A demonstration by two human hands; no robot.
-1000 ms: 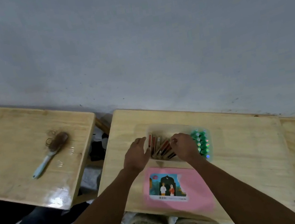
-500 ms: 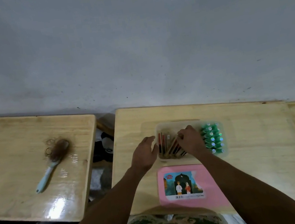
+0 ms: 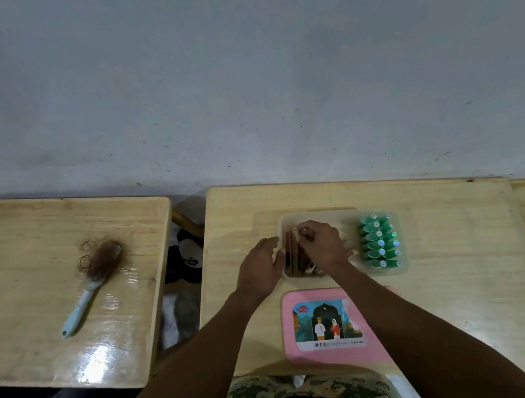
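A clear plastic box [image 3: 404, 267] sits on the wooden table [image 3: 454, 253] in front of me. Its right part holds a row of several green bottles [image 3: 379, 243]. Its left part holds several thin red and brown sticks [image 3: 292, 252]. My right hand [image 3: 322, 244] is inside the box over the sticks, its fingers curled and pinching one of them near the far end. My left hand [image 3: 260, 268] rests against the box's left wall with fingers fairly straight. A pink lid [image 3: 324, 325] with a picture label lies flat just in front of the box.
A second wooden table [image 3: 43, 287] stands to the left, separated by a gap. A light-blue hairbrush [image 3: 92, 282] full of hair lies on it beside small hair ties [image 3: 87, 252]. A grey wall [image 3: 234, 82] rises behind both tables.
My right hand has shifted left and farther across the sticks, toward the box's far left corner. My left hand stays at the box's left wall. My head tilted, so the scene sits lower.
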